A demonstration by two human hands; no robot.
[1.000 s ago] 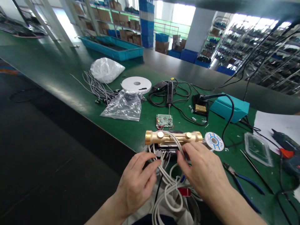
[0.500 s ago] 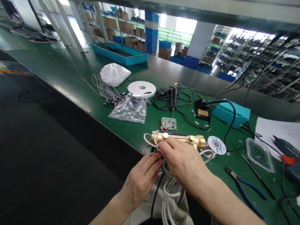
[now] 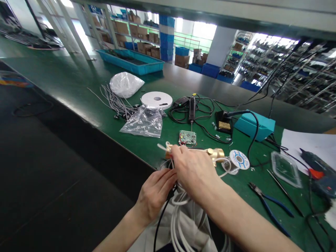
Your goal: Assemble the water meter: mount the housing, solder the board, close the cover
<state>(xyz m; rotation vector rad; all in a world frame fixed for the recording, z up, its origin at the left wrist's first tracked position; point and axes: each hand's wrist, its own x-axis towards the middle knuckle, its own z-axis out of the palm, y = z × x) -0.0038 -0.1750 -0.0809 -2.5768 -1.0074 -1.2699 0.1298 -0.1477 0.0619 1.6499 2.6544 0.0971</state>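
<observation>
A brass pipe fitting (image 3: 218,153) with round bosses lies across the near edge of the bench, partly covered by my right hand (image 3: 195,171). That hand's fingers are closed on a white cable (image 3: 162,147) at the fitting's left end, where the cable loops upward. Just below and left, my left hand (image 3: 156,189) is closed, its fingertips meeting the right hand at the cables; the exact grip is hidden. Coiled white cable (image 3: 177,227) hangs from between the hands over my lap, beside a black cable (image 3: 159,224). Behind the fitting lies a green circuit board (image 3: 188,137).
A solder spool (image 3: 239,159), cutting pliers (image 3: 262,196), tweezers (image 3: 285,192) and a clear plastic lid (image 3: 286,169) are on the right. Farther back are an electric screwdriver (image 3: 192,109), a teal soldering station (image 3: 254,125), a white tape reel (image 3: 156,100) and plastic bags (image 3: 144,122).
My right hand has moved slightly left along the fitting, covering more of its left end. The cable loop there has become narrower and higher. The view has shifted a little.
</observation>
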